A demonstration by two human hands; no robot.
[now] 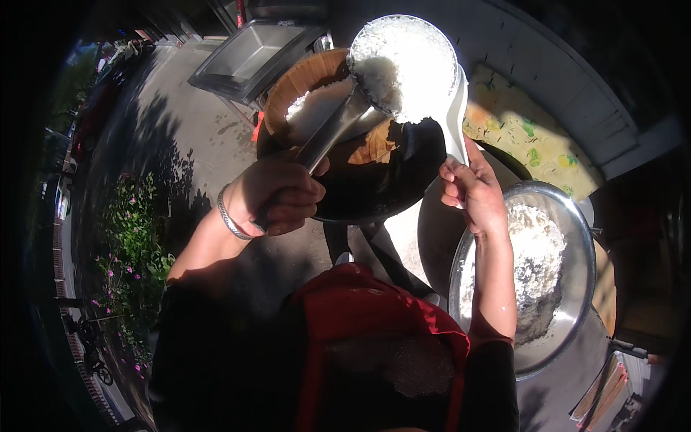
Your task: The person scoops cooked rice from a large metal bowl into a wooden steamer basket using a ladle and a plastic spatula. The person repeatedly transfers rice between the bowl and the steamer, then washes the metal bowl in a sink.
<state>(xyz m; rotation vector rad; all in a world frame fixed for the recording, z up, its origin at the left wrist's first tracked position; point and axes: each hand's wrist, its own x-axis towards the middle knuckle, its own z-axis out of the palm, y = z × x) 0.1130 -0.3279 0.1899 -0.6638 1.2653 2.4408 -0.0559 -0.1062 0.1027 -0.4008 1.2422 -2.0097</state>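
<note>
My left hand (pixel 286 197) grips the dark handle of a metal utensil (pixel 334 129), which slants up to the lower rim of a white scoop. I cannot tell the shape of its head. In my right hand (pixel 472 186) is the handle of that white scoop (pixel 459 102), its bowl heaped with white rice (pixel 415 65). The scoop is held over the far side of a large black wok (pixel 378 189). Behind it, a round wooden steamer (pixel 310 67) sits in the wok with more rice in it, partly covered by the scoop and the utensil.
A wide stainless steel bowl (pixel 580 302) with white rice (pixel 532 248) stands at my right, partly under my forearm. A rectangular metal sink or basin (pixel 253 56) stands at the far left. A patterned yellow cloth (pixel 523 129) lies beyond my right hand. Flowering plants (pixel 132 221) grow at left.
</note>
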